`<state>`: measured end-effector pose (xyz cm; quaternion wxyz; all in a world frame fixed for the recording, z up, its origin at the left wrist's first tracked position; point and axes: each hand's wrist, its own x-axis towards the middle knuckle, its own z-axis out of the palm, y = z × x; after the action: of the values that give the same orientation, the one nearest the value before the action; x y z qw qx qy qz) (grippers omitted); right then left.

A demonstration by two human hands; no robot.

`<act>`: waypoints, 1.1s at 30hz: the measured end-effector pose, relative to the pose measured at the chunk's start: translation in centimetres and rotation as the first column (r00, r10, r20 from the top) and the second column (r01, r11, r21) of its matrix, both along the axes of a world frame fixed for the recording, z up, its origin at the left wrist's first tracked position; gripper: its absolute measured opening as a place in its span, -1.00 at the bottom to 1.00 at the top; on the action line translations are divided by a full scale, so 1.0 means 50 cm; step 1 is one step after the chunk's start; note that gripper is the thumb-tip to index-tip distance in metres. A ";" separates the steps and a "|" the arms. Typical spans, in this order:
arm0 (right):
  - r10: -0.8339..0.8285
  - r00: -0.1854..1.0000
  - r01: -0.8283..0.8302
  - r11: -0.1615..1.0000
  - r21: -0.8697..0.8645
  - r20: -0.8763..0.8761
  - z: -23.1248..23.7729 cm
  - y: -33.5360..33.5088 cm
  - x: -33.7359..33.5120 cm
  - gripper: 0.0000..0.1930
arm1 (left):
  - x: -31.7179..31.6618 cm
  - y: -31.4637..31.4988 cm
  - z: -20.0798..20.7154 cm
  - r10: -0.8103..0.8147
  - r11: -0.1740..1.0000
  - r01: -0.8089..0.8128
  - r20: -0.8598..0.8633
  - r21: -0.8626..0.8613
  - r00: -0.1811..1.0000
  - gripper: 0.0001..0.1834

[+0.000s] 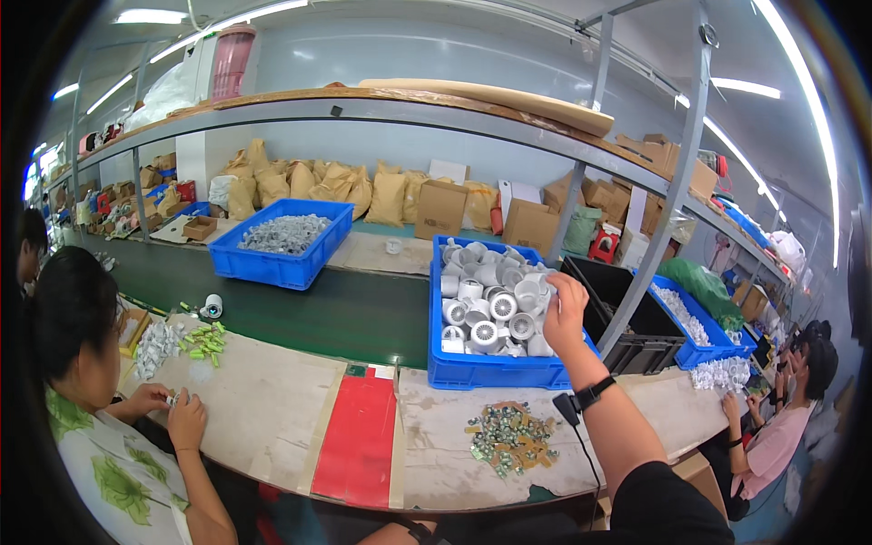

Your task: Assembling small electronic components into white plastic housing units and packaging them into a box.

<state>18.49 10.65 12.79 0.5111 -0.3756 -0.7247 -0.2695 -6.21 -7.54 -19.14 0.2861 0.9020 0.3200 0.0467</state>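
White cups [502,306] heaped in a blue bin [495,375]; look light, stiff, smooth, perhaps slippery; likely best taken by the rim. Right hand [568,302] bent over the heap's right side; can't tell from here whether it grips a cup. Left hand [391,534] low, mostly out of sight, grip unclear. Small parts [513,439] piled on the bench [429,445].

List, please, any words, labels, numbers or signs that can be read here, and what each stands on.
Brown carton by the back wall: dark print on its front, which I won't copy out.
Second carton, to its right: any marks are too small to read.
White cups and blue bin at the right hand: no text I can make out.
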 end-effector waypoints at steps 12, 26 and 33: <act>-0.128 0.900 0.106 0.991 -0.076 -0.416 -0.283 -0.132 0.252 -0.90 | 0.057 -0.057 0.011 -0.124 0.992 0.121 -0.243 -0.025 0.962 -0.60; -0.019 0.522 -0.485 0.816 -0.315 -0.853 -0.306 -0.118 0.193 -0.92 | 0.115 -0.100 0.445 -0.276 0.289 0.629 0.566 -0.722 0.777 -0.44; -0.042 0.971 0.021 0.995 -0.093 -0.237 -0.163 -0.416 0.267 -0.72 | 0.071 0.194 0.388 0.360 0.933 -0.125 0.887 -0.338 0.290 -0.90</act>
<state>31.83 -10.16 4.63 0.5728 -0.4394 -0.6632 -0.1977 -2.64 2.17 0.27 0.4972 0.6138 0.2319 0.5678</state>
